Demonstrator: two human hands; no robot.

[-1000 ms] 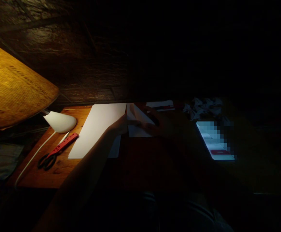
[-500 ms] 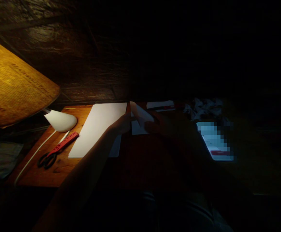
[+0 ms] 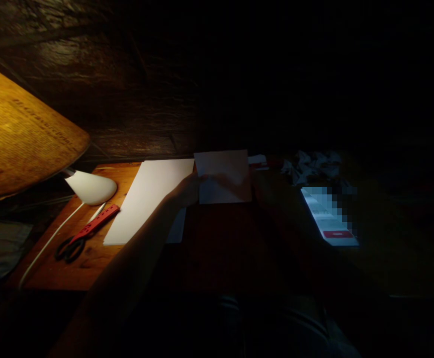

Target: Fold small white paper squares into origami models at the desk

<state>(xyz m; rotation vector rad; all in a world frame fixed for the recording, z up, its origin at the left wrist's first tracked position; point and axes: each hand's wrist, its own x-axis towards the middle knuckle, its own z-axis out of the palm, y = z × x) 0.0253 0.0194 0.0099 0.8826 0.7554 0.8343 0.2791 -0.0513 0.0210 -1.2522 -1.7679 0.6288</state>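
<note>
A small squarish sheet of white paper is held upright over the dark middle of the table, its broad face towards me. My left hand grips its left edge, with the fingers partly behind the sheet. At the right edge, my right hand is closed on the paper too, though deep shadow hides most of it. Beneath my left forearm lies a stack of larger white paper sheets. Red-bladed scissors with black handles rest to the left of that stack.
A lamp with a yellow printed shade and white base stands at the left, its white cord trailing forward. Crumpled paper lies at the back right, behind a lit phone or tablet screen. A dark wall rises behind the wooden table.
The small sheet was bent with its flap curling between my hands; now it stands flat and raised, facing me. My right hand has moved slightly right.
</note>
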